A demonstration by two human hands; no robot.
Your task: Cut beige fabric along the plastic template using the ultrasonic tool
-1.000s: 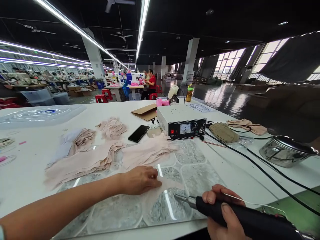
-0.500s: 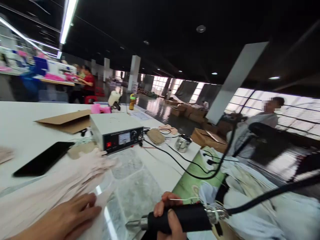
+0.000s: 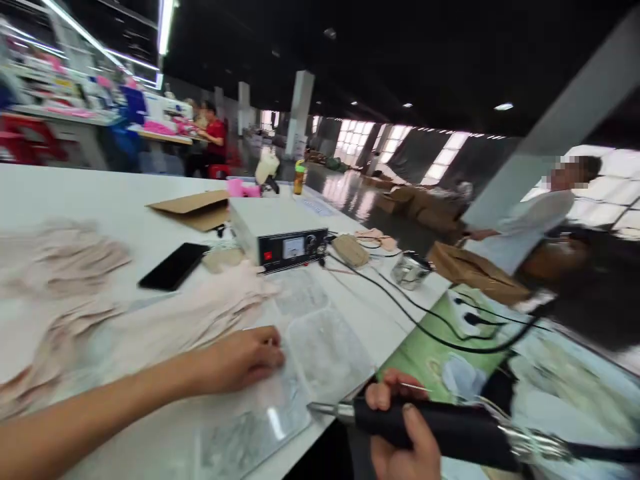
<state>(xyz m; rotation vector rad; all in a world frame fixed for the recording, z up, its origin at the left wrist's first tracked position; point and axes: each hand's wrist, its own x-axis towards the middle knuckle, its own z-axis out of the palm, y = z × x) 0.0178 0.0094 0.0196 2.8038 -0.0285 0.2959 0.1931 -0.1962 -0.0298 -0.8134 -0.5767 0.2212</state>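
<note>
My right hand (image 3: 403, 427) is wrapped round a black corded handpiece (image 3: 440, 423) with a pointed metal tip, held near the table's front edge. The tip points left toward a clear plastic sheet (image 3: 327, 350) with greyish patches beneath it. My left hand (image 3: 245, 360) is closed, its fingers curled down on pale pink fabric (image 3: 185, 313) at the sheet's left side. Part of that cloth is hidden under the hand and forearm. A thin white strand sticks out by my right fingers.
Behind the sheet stands a control box (image 3: 293, 250) with a meter and red switch. A black phone (image 3: 174, 267), folded cardboard (image 3: 193, 208), more pink fabric (image 3: 75, 260) and a metal tin (image 3: 410, 270) lie around it. Cables cross the right side. One person (image 3: 535, 213) is beyond cardboard boxes.
The view has shifted, so the table shows farther left. My left hand has moved right over the sheet, its fingers more curled. My right hand still grips the handpiece.
</note>
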